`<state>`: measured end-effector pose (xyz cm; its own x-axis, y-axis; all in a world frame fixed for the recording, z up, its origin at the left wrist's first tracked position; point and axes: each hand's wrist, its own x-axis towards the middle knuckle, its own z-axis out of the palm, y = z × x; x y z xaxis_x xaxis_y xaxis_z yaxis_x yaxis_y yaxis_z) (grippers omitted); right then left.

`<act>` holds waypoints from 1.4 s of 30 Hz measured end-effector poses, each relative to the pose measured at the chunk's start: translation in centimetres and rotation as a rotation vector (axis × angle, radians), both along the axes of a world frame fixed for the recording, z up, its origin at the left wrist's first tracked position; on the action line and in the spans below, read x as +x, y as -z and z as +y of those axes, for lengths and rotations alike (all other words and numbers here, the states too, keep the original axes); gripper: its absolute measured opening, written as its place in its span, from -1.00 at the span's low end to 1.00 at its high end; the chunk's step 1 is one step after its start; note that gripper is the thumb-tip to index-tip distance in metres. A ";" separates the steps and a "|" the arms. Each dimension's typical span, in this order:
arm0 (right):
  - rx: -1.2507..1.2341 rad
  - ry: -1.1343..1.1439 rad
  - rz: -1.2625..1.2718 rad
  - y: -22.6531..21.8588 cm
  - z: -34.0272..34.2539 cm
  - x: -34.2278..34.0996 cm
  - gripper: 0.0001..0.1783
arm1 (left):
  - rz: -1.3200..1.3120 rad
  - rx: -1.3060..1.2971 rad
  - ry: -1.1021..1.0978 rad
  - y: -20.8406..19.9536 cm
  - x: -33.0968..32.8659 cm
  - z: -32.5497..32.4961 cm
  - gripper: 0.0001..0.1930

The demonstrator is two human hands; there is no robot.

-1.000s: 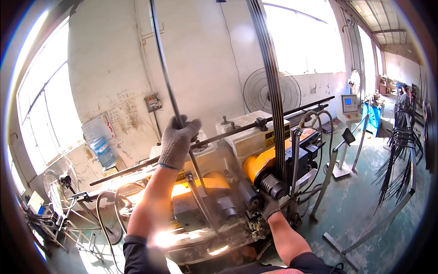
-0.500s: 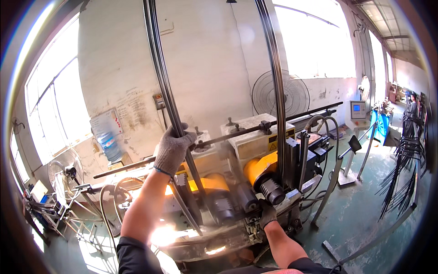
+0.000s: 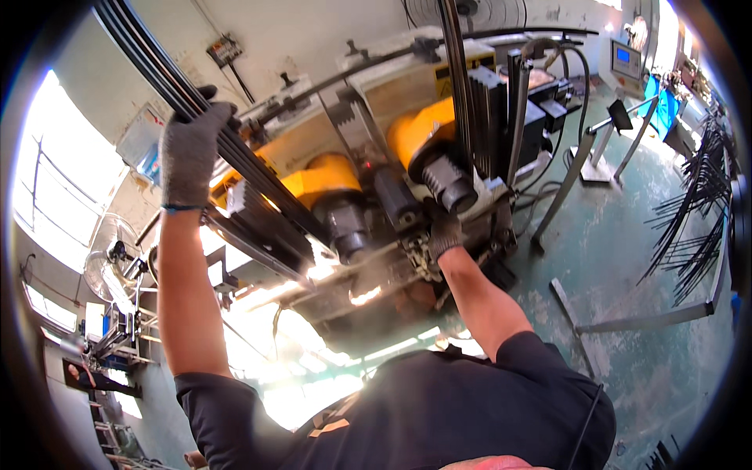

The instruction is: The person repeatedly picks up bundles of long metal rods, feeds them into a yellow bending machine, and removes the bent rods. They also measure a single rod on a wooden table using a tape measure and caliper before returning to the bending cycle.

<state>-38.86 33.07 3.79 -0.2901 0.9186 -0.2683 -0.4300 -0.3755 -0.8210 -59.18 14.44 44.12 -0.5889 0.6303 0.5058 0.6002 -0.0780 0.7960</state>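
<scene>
In a grey knit glove, my left hand point(image 3: 192, 153) is closed round a bundle of long dark metal tubes point(image 3: 149, 59), which slants from the upper left down toward the machine. My right hand point(image 3: 445, 233), also gloved, is at the front of the machine beside a black cylinder point(image 3: 397, 200); its fingers are hidden against the dark parts. Yellow housings point(image 3: 323, 175) with dark, ridged spindles point(image 3: 448, 182) flank that cylinder. Another upright group of dark tubes point(image 3: 454, 63) stands at the right spindle.
A long dark bar point(image 3: 329, 74) runs across the back of the machine. To the right are a metal stand point(image 3: 565, 188), a control box with a screen point(image 3: 624, 61) and a rack of thin dark rods point(image 3: 693, 204). A fan point(image 3: 113, 251) stands at the left, with a person point(image 3: 98, 380) beyond.
My view has tipped downward, showing more of my body. The tube bundle in my left hand now leans further left at its top. My right hand stays at the machine's front.
</scene>
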 end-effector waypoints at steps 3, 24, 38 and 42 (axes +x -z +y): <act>0.031 -0.027 -0.058 1.4 0.5 0.3 -0.67 | 0.036 -0.028 -0.032 0.0 0.7 0.2 -0.60; 0.156 0.090 -0.072 -2.1 -8.6 7.9 -0.80 | 1.031 -0.167 -0.219 3.0 7.5 -14.8 -0.66; 0.304 1.019 -0.653 -1.9 -11.0 58.2 -0.82 | -1.197 -0.157 0.242 41.5 25.4 -20.9 -0.74; 0.345 1.059 -1.316 -7.4 -8.1 71.6 -0.68 | -1.484 -0.296 0.372 50.3 36.8 -19.3 -0.64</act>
<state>32.71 24.97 11.19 0.6673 0.6117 0.4248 0.6196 -0.1395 -0.7724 -22.38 -4.86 -6.18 -0.2241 0.8175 -0.5305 -0.7258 0.2232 0.6507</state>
